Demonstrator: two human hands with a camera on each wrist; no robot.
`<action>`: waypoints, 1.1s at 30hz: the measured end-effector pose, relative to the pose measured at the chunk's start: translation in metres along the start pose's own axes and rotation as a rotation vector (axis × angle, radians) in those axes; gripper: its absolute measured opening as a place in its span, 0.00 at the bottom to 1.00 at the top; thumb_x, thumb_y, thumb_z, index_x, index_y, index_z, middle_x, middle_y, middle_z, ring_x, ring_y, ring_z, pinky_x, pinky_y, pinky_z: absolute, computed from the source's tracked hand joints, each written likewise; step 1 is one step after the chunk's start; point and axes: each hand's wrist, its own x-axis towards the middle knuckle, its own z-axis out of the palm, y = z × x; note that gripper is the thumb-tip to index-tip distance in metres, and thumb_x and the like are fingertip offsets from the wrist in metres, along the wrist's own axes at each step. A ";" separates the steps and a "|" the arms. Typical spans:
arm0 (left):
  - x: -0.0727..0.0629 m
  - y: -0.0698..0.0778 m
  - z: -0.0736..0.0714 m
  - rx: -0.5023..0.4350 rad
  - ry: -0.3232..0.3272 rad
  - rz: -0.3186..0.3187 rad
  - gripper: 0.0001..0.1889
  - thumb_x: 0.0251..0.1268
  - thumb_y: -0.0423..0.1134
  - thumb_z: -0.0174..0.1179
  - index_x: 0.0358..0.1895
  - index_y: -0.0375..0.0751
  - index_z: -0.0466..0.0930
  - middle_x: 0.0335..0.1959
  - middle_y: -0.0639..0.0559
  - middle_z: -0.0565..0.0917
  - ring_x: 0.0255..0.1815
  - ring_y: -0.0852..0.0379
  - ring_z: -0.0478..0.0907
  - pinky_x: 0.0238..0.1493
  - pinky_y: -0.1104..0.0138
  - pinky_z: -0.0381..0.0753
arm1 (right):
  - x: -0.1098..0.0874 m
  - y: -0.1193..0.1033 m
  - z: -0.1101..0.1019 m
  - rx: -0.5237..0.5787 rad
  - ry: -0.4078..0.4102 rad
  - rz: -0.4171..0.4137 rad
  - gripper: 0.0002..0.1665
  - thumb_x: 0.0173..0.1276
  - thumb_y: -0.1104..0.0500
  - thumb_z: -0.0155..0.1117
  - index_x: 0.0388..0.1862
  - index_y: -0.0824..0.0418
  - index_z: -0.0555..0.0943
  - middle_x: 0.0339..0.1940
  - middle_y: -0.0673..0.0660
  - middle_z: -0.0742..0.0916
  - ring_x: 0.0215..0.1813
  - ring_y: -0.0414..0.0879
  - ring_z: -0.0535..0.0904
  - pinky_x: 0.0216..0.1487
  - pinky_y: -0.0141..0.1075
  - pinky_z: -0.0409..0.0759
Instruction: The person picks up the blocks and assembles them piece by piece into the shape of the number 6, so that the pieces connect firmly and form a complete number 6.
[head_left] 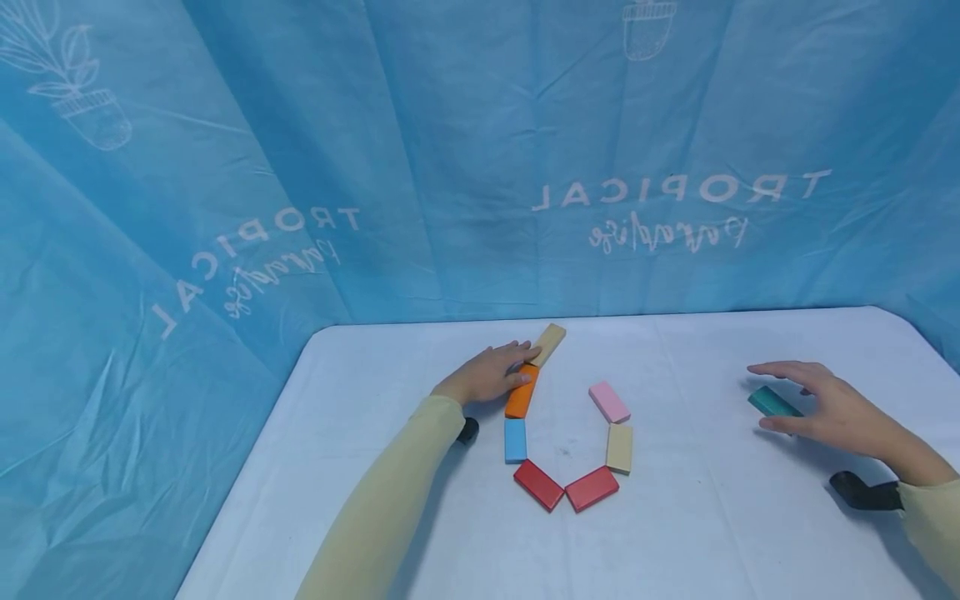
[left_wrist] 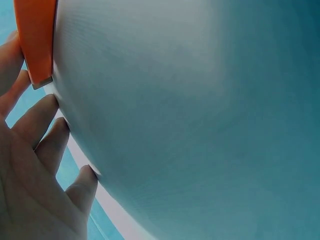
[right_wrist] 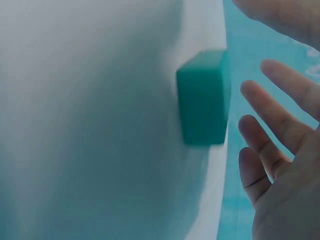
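My left hand (head_left: pixel 491 372) lies at the left side of a curved row of blocks. Its fingers reach the lower end of a beige block (head_left: pixel 551 340), while the thumb touches an orange block (head_left: pixel 521 398), also seen at the thumb in the left wrist view. Over to the right, my right hand (head_left: pixel 843 408) reaches around a teal block (head_left: pixel 772 402), thumb and fingers spread on either side. In the right wrist view a gap shows between the teal block (right_wrist: pixel 202 105) and the fingers (right_wrist: pixel 270 110).
Down from the orange block the row continues with a blue block (head_left: pixel 515 441), two red blocks (head_left: pixel 538 485), another beige block (head_left: pixel 619 448) and a pink block (head_left: pixel 609 402). All lie on a white-covered table (head_left: pixel 697 517). Blue printed curtains (head_left: pixel 480 167) hang behind and at the left.
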 end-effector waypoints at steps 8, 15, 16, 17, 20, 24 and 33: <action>0.001 0.000 0.000 0.005 0.000 0.000 0.30 0.80 0.52 0.49 0.80 0.57 0.56 0.81 0.51 0.57 0.81 0.52 0.50 0.80 0.53 0.44 | -0.003 0.018 0.000 -0.057 -0.008 -0.038 0.51 0.46 0.48 0.86 0.66 0.65 0.75 0.63 0.69 0.80 0.61 0.50 0.73 0.52 0.49 0.75; 0.001 0.000 0.000 0.007 -0.001 0.000 0.30 0.80 0.52 0.49 0.80 0.58 0.56 0.81 0.51 0.57 0.81 0.53 0.50 0.80 0.54 0.44 | -0.003 0.024 -0.003 -0.045 -0.051 -0.050 0.51 0.47 0.48 0.85 0.68 0.64 0.74 0.63 0.67 0.80 0.56 0.20 0.62 0.50 0.33 0.70; 0.002 0.000 0.001 0.009 0.000 0.000 0.30 0.80 0.53 0.48 0.80 0.58 0.56 0.81 0.52 0.57 0.81 0.53 0.50 0.80 0.54 0.44 | -0.003 0.024 -0.004 -0.034 -0.062 -0.048 0.51 0.47 0.49 0.85 0.68 0.65 0.74 0.63 0.68 0.80 0.57 0.20 0.62 0.52 0.36 0.71; 0.002 -0.001 0.001 0.010 0.000 0.000 0.30 0.80 0.53 0.49 0.80 0.58 0.56 0.81 0.52 0.57 0.81 0.53 0.50 0.80 0.54 0.44 | -0.003 0.023 -0.005 -0.030 -0.077 -0.043 0.51 0.47 0.48 0.85 0.68 0.65 0.74 0.64 0.68 0.80 0.57 0.20 0.62 0.54 0.36 0.71; 0.003 -0.001 0.002 0.010 0.002 -0.003 0.30 0.80 0.53 0.48 0.80 0.58 0.56 0.81 0.52 0.57 0.81 0.53 0.49 0.80 0.54 0.44 | -0.002 0.024 -0.007 -0.024 -0.105 -0.039 0.51 0.47 0.48 0.85 0.68 0.66 0.74 0.64 0.68 0.79 0.57 0.18 0.60 0.54 0.41 0.72; 0.002 -0.001 0.002 0.008 0.003 -0.004 0.30 0.80 0.53 0.48 0.80 0.59 0.56 0.81 0.52 0.56 0.82 0.54 0.49 0.80 0.53 0.44 | -0.003 0.026 -0.009 -0.013 -0.126 -0.038 0.51 0.48 0.48 0.85 0.68 0.66 0.74 0.65 0.68 0.78 0.56 0.15 0.57 0.55 0.47 0.73; 0.003 -0.002 0.003 0.007 0.007 -0.002 0.30 0.80 0.52 0.49 0.80 0.58 0.56 0.81 0.52 0.57 0.82 0.53 0.49 0.80 0.53 0.44 | -0.002 0.027 -0.012 -0.044 -0.133 -0.062 0.48 0.48 0.48 0.84 0.67 0.63 0.77 0.64 0.65 0.80 0.56 0.15 0.57 0.52 0.43 0.74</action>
